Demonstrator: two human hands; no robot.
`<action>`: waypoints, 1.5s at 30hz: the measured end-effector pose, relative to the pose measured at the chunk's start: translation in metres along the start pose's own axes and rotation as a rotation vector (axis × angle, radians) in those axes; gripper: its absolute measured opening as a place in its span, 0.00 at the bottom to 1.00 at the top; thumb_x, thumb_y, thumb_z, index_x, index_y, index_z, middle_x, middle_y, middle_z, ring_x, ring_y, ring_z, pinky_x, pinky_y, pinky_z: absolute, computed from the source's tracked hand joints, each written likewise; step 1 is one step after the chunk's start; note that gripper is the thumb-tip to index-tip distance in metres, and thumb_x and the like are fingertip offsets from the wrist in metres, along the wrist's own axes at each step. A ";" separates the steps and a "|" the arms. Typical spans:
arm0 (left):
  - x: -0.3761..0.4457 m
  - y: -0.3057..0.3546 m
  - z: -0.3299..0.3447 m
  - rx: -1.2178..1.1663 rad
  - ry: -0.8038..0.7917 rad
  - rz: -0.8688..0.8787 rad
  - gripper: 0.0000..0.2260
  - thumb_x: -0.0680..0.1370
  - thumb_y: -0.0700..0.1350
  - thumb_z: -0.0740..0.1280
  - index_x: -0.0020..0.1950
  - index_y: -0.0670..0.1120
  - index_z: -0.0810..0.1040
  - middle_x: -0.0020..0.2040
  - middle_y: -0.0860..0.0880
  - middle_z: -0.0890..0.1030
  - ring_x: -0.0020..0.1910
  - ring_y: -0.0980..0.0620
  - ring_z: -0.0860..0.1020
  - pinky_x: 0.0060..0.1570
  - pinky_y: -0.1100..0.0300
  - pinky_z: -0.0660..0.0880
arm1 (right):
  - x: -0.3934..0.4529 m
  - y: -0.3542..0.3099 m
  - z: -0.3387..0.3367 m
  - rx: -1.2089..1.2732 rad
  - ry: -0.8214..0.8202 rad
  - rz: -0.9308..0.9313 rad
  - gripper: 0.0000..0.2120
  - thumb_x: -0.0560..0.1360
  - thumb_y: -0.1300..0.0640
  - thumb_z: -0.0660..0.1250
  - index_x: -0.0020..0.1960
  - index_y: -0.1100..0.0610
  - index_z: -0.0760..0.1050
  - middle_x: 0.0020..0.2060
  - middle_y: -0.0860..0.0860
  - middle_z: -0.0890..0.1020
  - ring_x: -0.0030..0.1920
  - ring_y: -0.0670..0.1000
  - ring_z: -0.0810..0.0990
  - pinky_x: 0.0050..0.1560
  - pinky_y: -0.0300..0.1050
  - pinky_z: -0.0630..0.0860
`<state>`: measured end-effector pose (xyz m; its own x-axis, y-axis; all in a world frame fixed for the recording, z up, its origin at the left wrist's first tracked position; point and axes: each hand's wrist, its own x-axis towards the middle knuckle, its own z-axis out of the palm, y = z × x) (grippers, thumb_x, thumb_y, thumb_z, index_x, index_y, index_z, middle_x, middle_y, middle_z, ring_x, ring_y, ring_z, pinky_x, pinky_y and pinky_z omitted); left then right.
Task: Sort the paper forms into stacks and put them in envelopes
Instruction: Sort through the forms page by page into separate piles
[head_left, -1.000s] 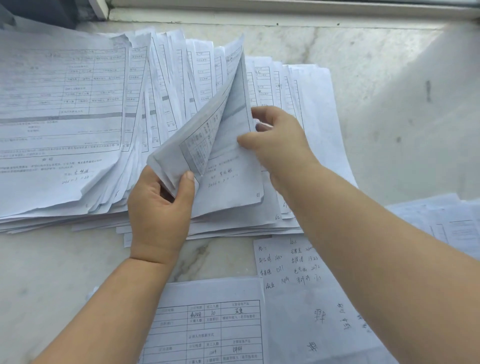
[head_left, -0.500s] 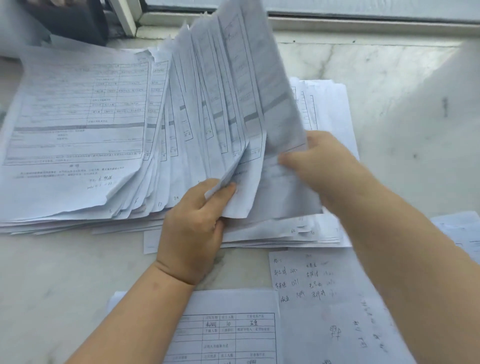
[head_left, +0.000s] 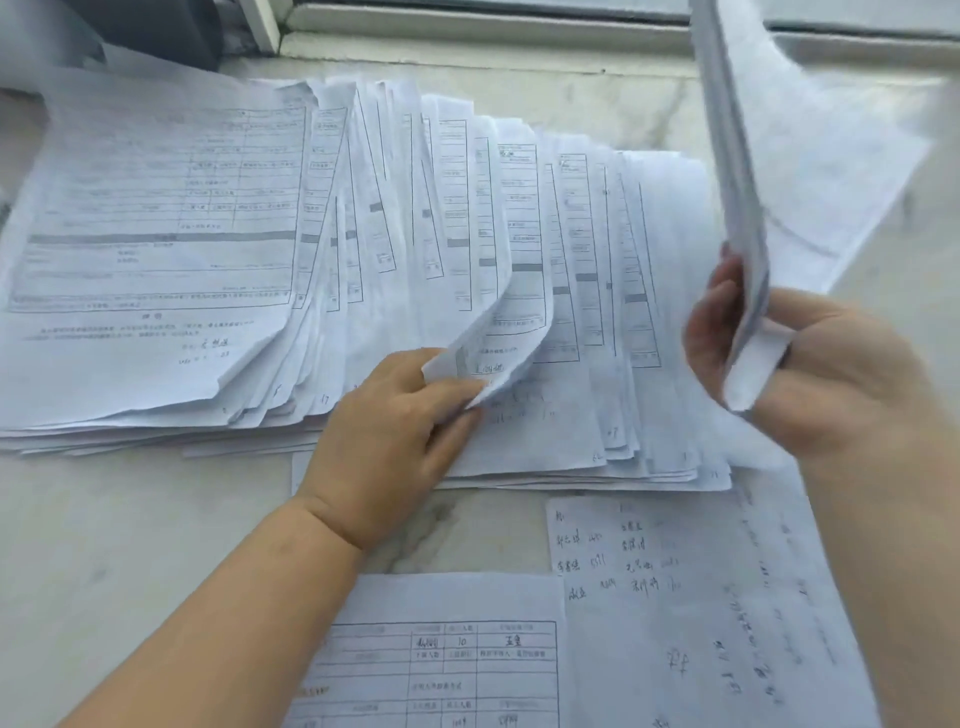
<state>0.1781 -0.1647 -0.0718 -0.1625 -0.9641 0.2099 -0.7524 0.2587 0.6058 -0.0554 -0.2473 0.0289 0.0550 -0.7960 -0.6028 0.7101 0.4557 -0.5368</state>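
A fanned stack of white printed paper forms (head_left: 218, 249) lies across the pale marble surface (head_left: 104, 545). The left hand (head_left: 384, 447) pinches a curled lower corner of one form in the spread. To the right, the right hand (head_left: 810, 374) grips a raised, blurred bundle of white sheets (head_left: 743, 218) by its lower edge, above a handwritten white note sheet (head_left: 649, 571).

Sheaf (head_left: 737, 171) now up in right hand (head_left: 831, 374)

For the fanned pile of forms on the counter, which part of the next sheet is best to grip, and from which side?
Probably the near bottom corner, approached from the front edge. In the fanned pile the sheets overlap sideways, so only their near corners are free. One corner already curls up where the left hand pinches it. The right hand holds a lifted bundle.
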 end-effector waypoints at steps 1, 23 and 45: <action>0.000 0.000 -0.001 -0.027 0.008 -0.007 0.07 0.77 0.50 0.62 0.51 0.55 0.78 0.48 0.53 0.75 0.49 0.51 0.73 0.42 0.59 0.74 | 0.003 0.007 -0.001 0.035 -0.039 0.056 0.25 0.54 0.72 0.70 0.51 0.61 0.78 0.33 0.52 0.82 0.29 0.49 0.81 0.37 0.50 0.83; 0.002 0.003 -0.002 -0.167 0.031 -0.120 0.16 0.77 0.48 0.56 0.32 0.58 0.57 0.34 0.60 0.67 0.41 0.58 0.67 0.36 0.68 0.62 | 0.041 0.035 -0.013 -0.122 -0.084 0.278 0.29 0.60 0.67 0.70 0.61 0.54 0.75 0.33 0.48 0.80 0.34 0.46 0.80 0.50 0.72 0.76; -0.003 0.003 -0.002 0.304 0.201 0.006 0.17 0.71 0.36 0.67 0.59 0.43 0.81 0.53 0.42 0.79 0.56 0.40 0.73 0.65 0.39 0.65 | 0.044 0.062 0.016 -0.584 0.107 0.088 0.07 0.77 0.69 0.63 0.54 0.64 0.75 0.47 0.58 0.85 0.47 0.57 0.85 0.45 0.53 0.83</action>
<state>0.1778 -0.1610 -0.0694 -0.0615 -0.9240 0.3775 -0.9119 0.2057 0.3551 0.0019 -0.2608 -0.0219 0.0040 -0.7144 -0.6997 0.2011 0.6860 -0.6993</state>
